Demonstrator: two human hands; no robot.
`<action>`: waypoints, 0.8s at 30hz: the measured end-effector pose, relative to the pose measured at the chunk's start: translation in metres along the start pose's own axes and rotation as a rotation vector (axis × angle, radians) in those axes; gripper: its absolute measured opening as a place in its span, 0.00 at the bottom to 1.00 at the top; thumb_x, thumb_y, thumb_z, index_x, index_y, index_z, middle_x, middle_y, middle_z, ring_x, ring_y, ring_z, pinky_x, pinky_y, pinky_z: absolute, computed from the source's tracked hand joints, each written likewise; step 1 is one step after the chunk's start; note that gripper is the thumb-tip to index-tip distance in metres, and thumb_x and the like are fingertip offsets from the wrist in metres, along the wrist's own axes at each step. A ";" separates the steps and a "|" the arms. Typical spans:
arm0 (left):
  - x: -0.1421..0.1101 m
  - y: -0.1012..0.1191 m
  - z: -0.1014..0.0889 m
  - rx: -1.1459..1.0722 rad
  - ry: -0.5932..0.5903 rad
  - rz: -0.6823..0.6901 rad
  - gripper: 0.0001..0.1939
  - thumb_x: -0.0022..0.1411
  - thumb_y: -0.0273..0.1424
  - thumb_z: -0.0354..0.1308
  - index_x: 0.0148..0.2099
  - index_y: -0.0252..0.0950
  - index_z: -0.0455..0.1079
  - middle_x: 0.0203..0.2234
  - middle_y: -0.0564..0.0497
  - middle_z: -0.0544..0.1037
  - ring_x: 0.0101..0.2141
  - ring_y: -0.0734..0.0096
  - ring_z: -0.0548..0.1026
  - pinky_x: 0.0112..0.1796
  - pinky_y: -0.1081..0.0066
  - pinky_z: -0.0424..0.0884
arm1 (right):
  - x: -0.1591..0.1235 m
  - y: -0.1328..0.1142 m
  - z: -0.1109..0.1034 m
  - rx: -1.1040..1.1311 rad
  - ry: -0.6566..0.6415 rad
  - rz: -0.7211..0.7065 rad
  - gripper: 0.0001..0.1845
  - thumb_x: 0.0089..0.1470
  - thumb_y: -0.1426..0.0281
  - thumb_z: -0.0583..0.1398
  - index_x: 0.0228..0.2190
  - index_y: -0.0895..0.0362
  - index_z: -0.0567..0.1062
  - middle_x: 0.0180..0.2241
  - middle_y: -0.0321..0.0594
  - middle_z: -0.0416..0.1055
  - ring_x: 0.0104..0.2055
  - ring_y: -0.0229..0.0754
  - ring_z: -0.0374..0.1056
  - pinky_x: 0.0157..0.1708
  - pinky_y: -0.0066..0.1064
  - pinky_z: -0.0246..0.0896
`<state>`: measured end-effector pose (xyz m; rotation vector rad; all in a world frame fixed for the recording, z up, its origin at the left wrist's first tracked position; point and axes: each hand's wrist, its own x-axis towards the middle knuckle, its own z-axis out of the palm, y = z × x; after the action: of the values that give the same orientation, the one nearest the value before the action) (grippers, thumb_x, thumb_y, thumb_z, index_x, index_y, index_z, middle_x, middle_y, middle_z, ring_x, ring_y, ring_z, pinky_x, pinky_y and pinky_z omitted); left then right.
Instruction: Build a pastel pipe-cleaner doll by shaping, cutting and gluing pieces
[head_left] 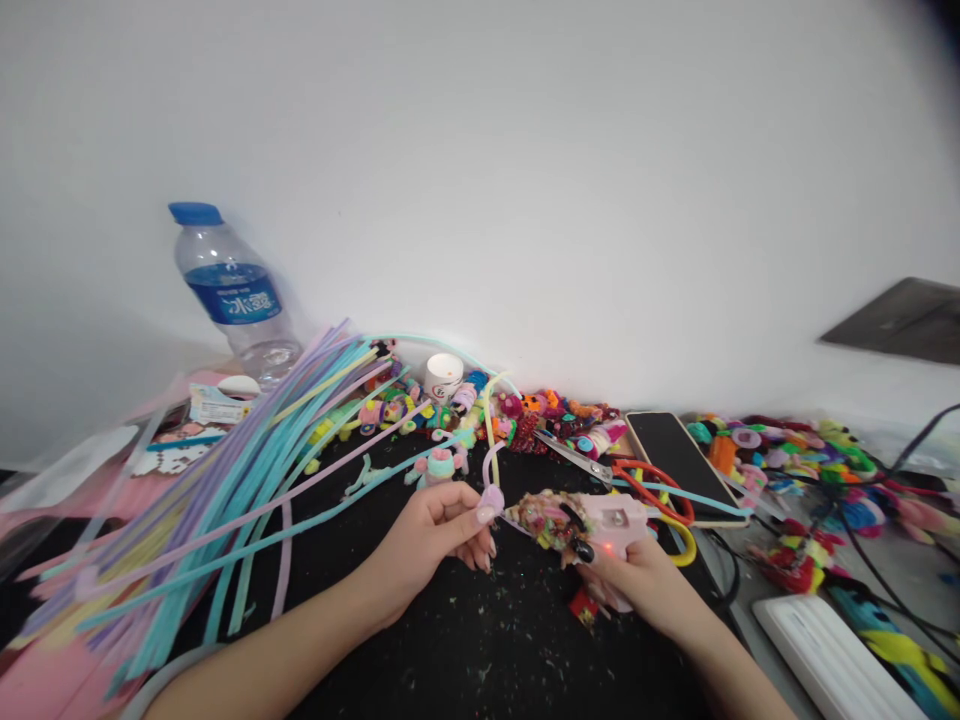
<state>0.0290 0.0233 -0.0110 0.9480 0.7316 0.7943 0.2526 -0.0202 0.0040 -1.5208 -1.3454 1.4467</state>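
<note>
Glue gun work on black table.
We grip it w/ right hand, nozzle near lilac piece pinched in left hand, mid-table. Water bottle, nearly empty, stands back left by pipe cleaners; small white cup behind.

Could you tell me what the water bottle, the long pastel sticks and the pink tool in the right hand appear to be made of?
Water bottle: clear, glossy plastic, see-through walls, opaque blue cap.
Long pastel sticks: matte, fuzzy-looking and easily bent, probably chenille stems over wire; the core is not visible.
Pink tool in the right hand: smooth moulded plastic, apparently a glue gun, its front crusted with coloured scraps.
</note>
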 end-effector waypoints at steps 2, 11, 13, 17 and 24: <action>0.000 0.000 0.000 -0.003 -0.001 0.001 0.11 0.56 0.35 0.58 0.27 0.32 0.66 0.18 0.54 0.75 0.19 0.79 0.71 0.24 0.78 0.67 | 0.000 -0.001 0.000 0.000 0.022 0.002 0.23 0.42 0.50 0.60 0.22 0.58 0.66 0.13 0.27 0.55 0.14 0.28 0.47 0.13 0.22 0.43; 0.000 0.000 -0.001 -0.002 -0.012 0.001 0.11 0.56 0.35 0.58 0.27 0.33 0.66 0.18 0.54 0.74 0.19 0.78 0.71 0.23 0.77 0.67 | 0.000 -0.001 -0.001 -0.019 0.045 0.007 0.23 0.43 0.50 0.58 0.22 0.58 0.66 0.12 0.28 0.57 0.13 0.28 0.48 0.13 0.22 0.42; 0.000 0.000 -0.001 -0.001 -0.019 0.003 0.11 0.56 0.35 0.58 0.27 0.33 0.66 0.18 0.54 0.75 0.18 0.78 0.70 0.23 0.77 0.67 | 0.000 -0.001 0.000 -0.004 0.061 0.003 0.22 0.43 0.50 0.58 0.22 0.58 0.66 0.12 0.28 0.57 0.13 0.29 0.48 0.13 0.22 0.42; 0.000 0.001 0.000 0.020 -0.024 0.000 0.11 0.56 0.35 0.58 0.27 0.33 0.66 0.18 0.54 0.75 0.18 0.79 0.71 0.23 0.78 0.67 | 0.000 -0.003 -0.001 -0.015 0.047 0.009 0.23 0.42 0.50 0.59 0.21 0.57 0.64 0.12 0.28 0.57 0.13 0.29 0.48 0.13 0.22 0.42; -0.001 0.003 0.001 0.051 -0.055 -0.018 0.11 0.56 0.34 0.58 0.27 0.32 0.67 0.17 0.54 0.75 0.18 0.79 0.71 0.21 0.80 0.65 | 0.003 0.001 -0.005 -0.034 0.023 0.021 0.23 0.42 0.51 0.60 0.17 0.57 0.62 0.12 0.29 0.58 0.13 0.29 0.49 0.12 0.22 0.44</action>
<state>0.0286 0.0229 -0.0078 1.0048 0.7144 0.7342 0.2571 -0.0170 0.0033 -1.5728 -1.3508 1.4215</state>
